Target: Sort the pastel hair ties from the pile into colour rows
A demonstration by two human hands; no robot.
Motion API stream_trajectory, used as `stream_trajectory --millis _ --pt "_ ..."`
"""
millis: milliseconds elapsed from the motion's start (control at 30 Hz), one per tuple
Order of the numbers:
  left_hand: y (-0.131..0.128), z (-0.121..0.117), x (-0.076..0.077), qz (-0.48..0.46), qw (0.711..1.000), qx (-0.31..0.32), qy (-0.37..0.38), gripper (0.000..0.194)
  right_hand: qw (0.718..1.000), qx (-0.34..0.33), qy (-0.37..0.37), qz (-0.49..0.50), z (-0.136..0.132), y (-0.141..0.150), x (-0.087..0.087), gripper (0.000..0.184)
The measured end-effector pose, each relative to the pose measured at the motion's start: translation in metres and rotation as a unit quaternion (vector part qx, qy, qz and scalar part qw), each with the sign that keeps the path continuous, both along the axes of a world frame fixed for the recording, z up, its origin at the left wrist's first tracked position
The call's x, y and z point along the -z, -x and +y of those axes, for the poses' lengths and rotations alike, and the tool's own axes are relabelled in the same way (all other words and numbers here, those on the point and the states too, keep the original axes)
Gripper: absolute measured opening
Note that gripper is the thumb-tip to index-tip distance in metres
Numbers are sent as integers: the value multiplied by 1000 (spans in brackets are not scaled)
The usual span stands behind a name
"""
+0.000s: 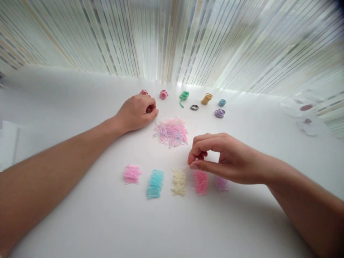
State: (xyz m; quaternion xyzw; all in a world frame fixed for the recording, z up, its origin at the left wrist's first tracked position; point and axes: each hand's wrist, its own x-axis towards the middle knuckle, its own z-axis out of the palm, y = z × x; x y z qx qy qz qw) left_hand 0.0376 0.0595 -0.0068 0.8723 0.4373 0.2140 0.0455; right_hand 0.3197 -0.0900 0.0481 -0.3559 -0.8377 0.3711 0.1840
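My right hand [223, 157] hovers in a pinch just above a row of sorted little piles of thin plastic strips: pink [132, 174], blue [155, 183], cream [178, 181], deeper pink [200, 182] and purple [221, 184]. Whatever sits between its thumb and fingers is too small to make out. A mixed pastel heap of strips [171, 132] lies behind the row. My left hand [137, 111] rests curled on the white table [80, 100] left of the heap, fingers folded in.
Behind the heap lie small coloured bundles: red [144, 92], pink [163, 94], green [184, 96], a dark ring [194, 107], tan [206, 98], blue [221, 103], purple [219, 113]. Clear containers [306, 114] stand far right. A striped curtain [172, 39] backs the table.
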Motion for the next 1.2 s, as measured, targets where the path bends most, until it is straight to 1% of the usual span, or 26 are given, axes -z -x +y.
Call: stream_trajectory --millis 100,300,533,700,867,967,1033,1100,1200 --pt "0 0 0 3 1000 -3 -1 18 999 -40 -6 -20 -7 6 -3 14" --pt "0 0 0 2 1000 -7 3 18 996 -68 -8 -54 -15 12 -3 17" --pt "0 0 0 8 1000 -14 2 19 994 -78 -25 -65 -17 14 0 21" --pt "-1 -1 -1 13 1000 -16 7 20 994 -86 -39 -63 -17 14 -1 20" --pt "-1 -1 -1 10 1000 -15 9 19 994 -79 -39 -61 -18 13 -3 20" --pt "0 -1 -1 11 1000 -15 9 19 997 -58 -27 -42 -15 8 -6 16" --pt "0 0 0 13 1000 -12 7 19 999 -21 -19 -13 -10 2 -8 12" --pt "1 0 0 12 1000 -5 4 19 998 37 -30 28 -1 -7 -8 11" --pt "2 1 1 6 1000 5 0 20 985 150 -65 61 18 -24 0 19"
